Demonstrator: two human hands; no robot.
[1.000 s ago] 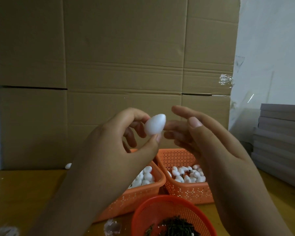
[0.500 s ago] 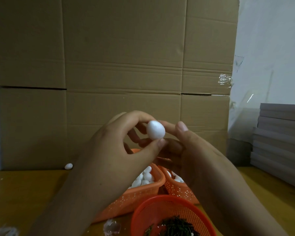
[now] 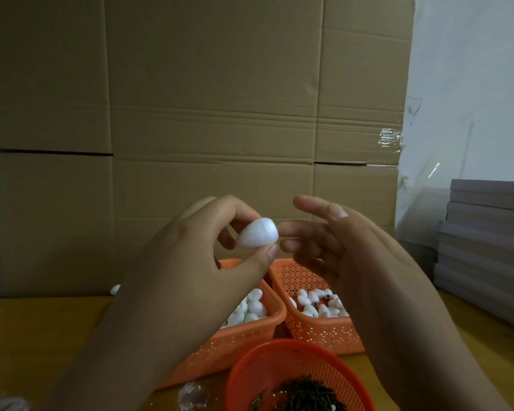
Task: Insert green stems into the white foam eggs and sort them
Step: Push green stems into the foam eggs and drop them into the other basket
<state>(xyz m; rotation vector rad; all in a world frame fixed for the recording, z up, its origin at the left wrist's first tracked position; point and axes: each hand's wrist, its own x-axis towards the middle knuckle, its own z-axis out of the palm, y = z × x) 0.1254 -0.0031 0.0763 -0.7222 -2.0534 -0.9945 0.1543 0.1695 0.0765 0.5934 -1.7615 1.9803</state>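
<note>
I hold the foam egg in the left hand, pinched between thumb and forefinger, long axis near level with its broad end facing the right hand. The right hand's fingers lie loosely extended just beside that end; whether they hold a stem, I cannot tell. Below, on the worktop, stand two orange baskets of eggs and a round basket of stems, against a cardboard wall.

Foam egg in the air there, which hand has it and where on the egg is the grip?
The left hand pinches the foam egg across its sides, thumb beneath. The right hand holds nothing visible.
</note>
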